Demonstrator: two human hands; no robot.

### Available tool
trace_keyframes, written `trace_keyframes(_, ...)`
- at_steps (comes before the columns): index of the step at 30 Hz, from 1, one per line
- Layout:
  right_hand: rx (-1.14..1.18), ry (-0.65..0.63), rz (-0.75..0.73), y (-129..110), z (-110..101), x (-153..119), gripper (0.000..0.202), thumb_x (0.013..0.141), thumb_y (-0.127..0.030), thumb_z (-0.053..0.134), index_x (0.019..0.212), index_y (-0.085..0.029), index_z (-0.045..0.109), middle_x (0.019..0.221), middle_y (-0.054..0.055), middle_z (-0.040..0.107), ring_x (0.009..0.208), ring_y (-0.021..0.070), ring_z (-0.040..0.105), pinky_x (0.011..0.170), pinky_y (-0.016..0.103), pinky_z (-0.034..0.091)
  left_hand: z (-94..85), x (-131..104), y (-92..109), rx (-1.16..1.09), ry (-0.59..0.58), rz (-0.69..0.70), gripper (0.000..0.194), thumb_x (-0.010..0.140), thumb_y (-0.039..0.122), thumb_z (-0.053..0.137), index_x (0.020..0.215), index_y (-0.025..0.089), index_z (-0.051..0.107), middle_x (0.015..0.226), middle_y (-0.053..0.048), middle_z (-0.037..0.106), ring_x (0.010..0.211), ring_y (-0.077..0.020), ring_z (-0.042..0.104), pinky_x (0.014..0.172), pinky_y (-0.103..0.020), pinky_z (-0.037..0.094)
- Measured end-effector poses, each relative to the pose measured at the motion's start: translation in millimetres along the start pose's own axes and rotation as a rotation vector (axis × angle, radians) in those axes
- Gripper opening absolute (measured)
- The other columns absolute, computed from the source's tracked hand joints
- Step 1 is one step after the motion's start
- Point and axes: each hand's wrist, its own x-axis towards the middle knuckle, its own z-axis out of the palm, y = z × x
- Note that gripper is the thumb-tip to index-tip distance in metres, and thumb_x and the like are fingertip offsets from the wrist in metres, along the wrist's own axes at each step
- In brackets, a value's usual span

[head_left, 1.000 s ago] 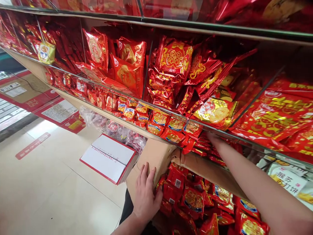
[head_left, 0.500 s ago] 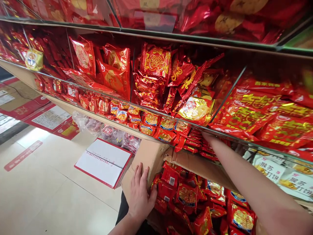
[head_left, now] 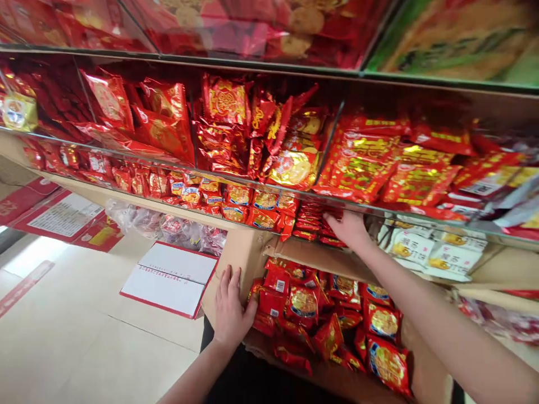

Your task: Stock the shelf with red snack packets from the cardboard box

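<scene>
The left hand [head_left: 229, 307] lay flat and open on the cardboard box [head_left: 236, 252] wall at 7 o'clock, steadying it, while the right hand [head_left: 348, 229] reached among the stacked red snack packets [head_left: 314, 221] at 12 o'clock, its grip probably closed but hidden.

Left hand [head_left: 229, 308] on carton [head_left: 236, 255], right hand [head_left: 349, 229] perhaps touching shelf packets [head_left: 314, 221]

There is one view only, from a camera on the person's head, tipped forward and down and turned a little to the right. It sits close to the glass-fronted shelf [head_left: 269, 191] of red packets, with the cardboard box [head_left: 248, 258] just below and pale floor [head_left: 76, 348] at the left.
</scene>
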Motion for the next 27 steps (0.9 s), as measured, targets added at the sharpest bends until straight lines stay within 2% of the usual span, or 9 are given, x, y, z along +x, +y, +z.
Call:
trace_keyframes(3,0.062,0.058,-0.130,-4,-40,-83,0.028,0.081,-0.033,0.048,0.101,-0.016,0.058,0.121,0.013,0.048,0.115,0.0273,0.041,0.095,0.045,0.036,0.6,3,2,-0.002,0.019,0.019,0.069,0.073,0.029,0.054,0.134,0.017,0.023,0.139,-0.015,0.029,0.127,-0.0293,0.029,0.100,-0.048,0.032)
trace_keyframes(5,0.110,-0.024,-0.226,-2,-58,-146,0.019,0.084,-0.027,0.046,0.095,-0.019,0.059,0.112,0.009,0.054,0.105,0.0216,0.050,0.091,0.039,0.042,0.7,4,3,-0.006,0.035,0.030,0.069,0.073,0.029,0.055,0.133,0.016,0.024,0.138,-0.016,0.030,0.127,-0.0291,0.030,0.101,-0.047,0.031)
trace_keyframes(8,0.049,-0.295,-0.251,13,-60,-224,0.021,0.086,-0.021,0.041,0.093,-0.023,0.060,0.106,0.005,0.059,0.100,0.0166,0.054,0.086,0.031,0.046,1.5,7,3,-0.005,0.054,0.046,0.070,0.073,0.031,0.054,0.134,0.016,0.023,0.137,-0.016,0.032,0.126,-0.0289,0.031,0.102,-0.047,0.031)
trace_keyframes(10,-0.092,-0.321,-0.155,29,-51,-254,0.023,0.086,-0.021,0.040,0.097,-0.022,0.061,0.115,0.007,0.055,0.105,0.0197,0.052,0.088,0.034,0.045,2.6,8,3,-0.004,0.061,0.060,0.072,0.072,0.032,0.055,0.135,0.016,0.022,0.137,-0.016,0.033,0.126,-0.0290,0.031,0.102,-0.047,0.031)
trace_keyframes(15,-0.374,-0.162,0.071,61,-28,-254,0.035,0.082,-0.022,0.044,0.114,-0.012,0.054,0.131,0.014,0.040,0.120,0.0300,0.037,0.098,0.045,0.033,4.1,11,2,0.018,0.070,0.077,0.074,0.072,0.033,0.054,0.136,0.015,0.020,0.136,-0.016,0.034,0.127,-0.0289,0.031,0.102,-0.046,0.031)
trace_keyframes(19,-0.428,-0.207,0.149,62,-23,-234,0.041,0.080,-0.019,0.047,0.119,-0.005,0.049,0.120,0.018,0.050,0.113,0.0300,0.043,0.101,0.048,0.025,0.4,12,5,0.010,0.016,0.074,0.076,0.073,0.033,0.053,0.137,0.015,0.016,0.136,-0.017,0.033,0.128,-0.0298,0.028,0.101,-0.049,0.032)
trace_keyframes(22,-0.451,-0.220,0.157,54,-27,-230,0.040,0.079,-0.023,0.050,0.117,-0.009,0.052,0.105,0.015,0.056,0.099,0.0292,0.049,0.098,0.050,0.025,-8.0,5,18,0.013,0.009,0.035,0.074,0.074,0.032,0.053,0.136,0.015,0.018,0.135,-0.018,0.032,0.128,-0.0321,0.026,0.100,-0.053,0.031)
trace_keyframes(25,-0.405,-0.227,0.153,43,-34,-232,0.034,0.079,-0.027,0.050,0.110,-0.014,0.056,0.105,0.013,0.055,0.092,0.0283,0.049,0.084,0.045,0.038,-15.9,-8,42,0.003,0.035,0.185,0.058,0.076,0.028,0.052,0.130,0.018,0.032,0.138,-0.015,0.030,0.131,-0.0315,0.019,0.102,-0.054,0.027)
trace_keyframes(27,-0.349,-0.234,0.153,37,-37,-236,0.029,0.079,-0.028,0.051,0.105,-0.016,0.058,0.112,0.013,0.052,0.096,0.0292,0.047,0.078,0.042,0.041,-16.1,-17,59,-0.029,-0.056,0.387,0.042,0.077,0.023,0.050,0.119,0.022,0.046,0.137,-0.009,0.034,0.132,-0.0292,0.016,0.103,-0.053,0.027)
